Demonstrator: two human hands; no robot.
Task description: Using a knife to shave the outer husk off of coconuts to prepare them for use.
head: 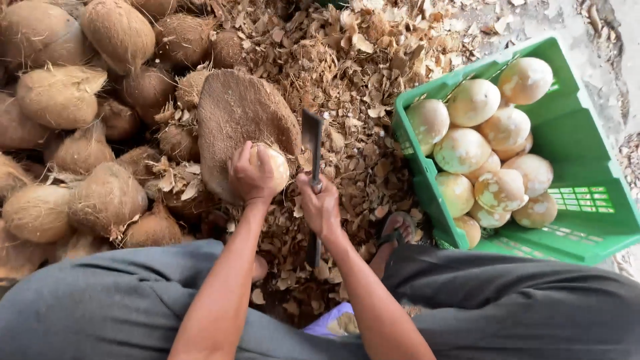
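My left hand [249, 175] grips a pale, partly peeled coconut [274, 167] and presses it against a rounded brown chopping block [240, 113]. My right hand [320, 203] is closed on the handle of a flat-bladed cleaver [311, 137]. Its blade points upward, just right of the coconut. Both forearms reach out over my grey trousers [113, 300].
A heap of brown husked coconuts [67, 133] fills the left side. A green plastic crate [587, 213] on the right holds several peeled pale coconuts [480, 153]. Dry shell chips [360, 73] cover the ground in the middle. My sandalled foot [397, 230] rests beside the crate.
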